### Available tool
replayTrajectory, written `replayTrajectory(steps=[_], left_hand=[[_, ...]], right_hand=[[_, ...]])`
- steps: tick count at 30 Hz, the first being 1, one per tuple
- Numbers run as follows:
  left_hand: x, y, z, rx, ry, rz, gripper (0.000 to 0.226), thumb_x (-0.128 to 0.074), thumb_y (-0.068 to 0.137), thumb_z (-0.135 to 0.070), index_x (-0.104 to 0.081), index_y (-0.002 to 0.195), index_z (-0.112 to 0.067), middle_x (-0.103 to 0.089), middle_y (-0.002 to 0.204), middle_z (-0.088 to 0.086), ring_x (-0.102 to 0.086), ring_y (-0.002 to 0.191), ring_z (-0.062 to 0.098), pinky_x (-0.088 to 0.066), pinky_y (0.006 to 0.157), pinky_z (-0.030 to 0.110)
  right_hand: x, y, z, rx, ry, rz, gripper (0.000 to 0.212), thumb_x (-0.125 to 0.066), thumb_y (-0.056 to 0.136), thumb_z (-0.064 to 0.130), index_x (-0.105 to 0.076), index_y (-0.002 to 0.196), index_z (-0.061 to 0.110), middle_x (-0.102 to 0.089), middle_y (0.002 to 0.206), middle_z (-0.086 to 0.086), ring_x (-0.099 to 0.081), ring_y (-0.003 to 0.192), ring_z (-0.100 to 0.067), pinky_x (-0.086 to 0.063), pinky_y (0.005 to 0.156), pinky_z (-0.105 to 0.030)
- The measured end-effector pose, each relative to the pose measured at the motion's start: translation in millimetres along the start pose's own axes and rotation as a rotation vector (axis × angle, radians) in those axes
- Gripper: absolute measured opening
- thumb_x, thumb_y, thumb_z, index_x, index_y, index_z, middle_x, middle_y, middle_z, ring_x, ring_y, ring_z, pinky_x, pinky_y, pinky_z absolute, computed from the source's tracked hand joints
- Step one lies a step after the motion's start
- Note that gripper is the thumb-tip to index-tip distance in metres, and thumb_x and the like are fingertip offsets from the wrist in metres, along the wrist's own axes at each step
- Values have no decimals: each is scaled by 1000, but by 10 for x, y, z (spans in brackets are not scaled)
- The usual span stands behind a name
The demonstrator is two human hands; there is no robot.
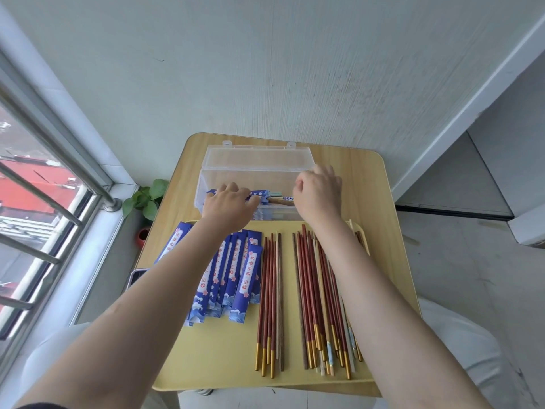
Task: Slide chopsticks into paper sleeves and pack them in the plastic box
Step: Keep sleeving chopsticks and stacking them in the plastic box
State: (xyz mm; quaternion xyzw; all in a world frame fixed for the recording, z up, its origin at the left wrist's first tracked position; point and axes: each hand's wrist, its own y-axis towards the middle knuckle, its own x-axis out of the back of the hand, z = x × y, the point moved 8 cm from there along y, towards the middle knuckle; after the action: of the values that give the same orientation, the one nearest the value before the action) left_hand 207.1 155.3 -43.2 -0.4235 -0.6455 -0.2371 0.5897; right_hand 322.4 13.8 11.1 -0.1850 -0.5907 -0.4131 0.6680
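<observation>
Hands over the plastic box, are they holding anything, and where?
Both hold one sleeved pair of chopsticks over the box: left hand on its sleeve end, right hand near the other end.

Single head-worn wide-angle view, looking forward and steeply down along both forearms onto the small rounded yellow wooden table (pixel 380 184), close in, with the pale textured wall (pixel 265 69) beyond the fingertips.

box (pixel 253 160): clear plastic, lid open, 12 o'clock, holds sleeved chopsticks (pixel 271 196), count unclear | sleeves (pixel 236 276): blue, fanned, 9 o'clock | chopsticks (pixel 312 296): red-and-gold, loose, lengthwise, 3 o'clock
</observation>
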Motion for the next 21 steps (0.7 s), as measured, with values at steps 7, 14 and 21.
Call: replayTrajectory(steps=[7,14,21], left_hand=[[-23,168,127,11,-46,135,50,-27,101,-29,-39,149,-23,-43,152,6,-34,141,26,-23,114,48],[18,210,126,-20,-12,69,42,-33,100,-30,-49,139,-21,-52,137,8,-41,128,27,-28,107,45],[190,53,81,-64,-21,-127,34,-37,102,-34,-56,126,-20,-58,117,4,-53,109,23,-30,102,39]], right_hand=[[-487,-57,257,-2,215,426,32,-41,102,20,-69,112,9,-62,113,-8,-59,98,-27,-51,91,-43],[-566,-61,259,-44,93,520,37,-35,103,21,-62,127,14,-55,126,-10,-48,117,-31,-33,97,-42],[-526,-1,192,-77,230,551,25,-44,104,17,-68,111,15,-60,127,-6,-53,116,-30,-40,102,-44]])
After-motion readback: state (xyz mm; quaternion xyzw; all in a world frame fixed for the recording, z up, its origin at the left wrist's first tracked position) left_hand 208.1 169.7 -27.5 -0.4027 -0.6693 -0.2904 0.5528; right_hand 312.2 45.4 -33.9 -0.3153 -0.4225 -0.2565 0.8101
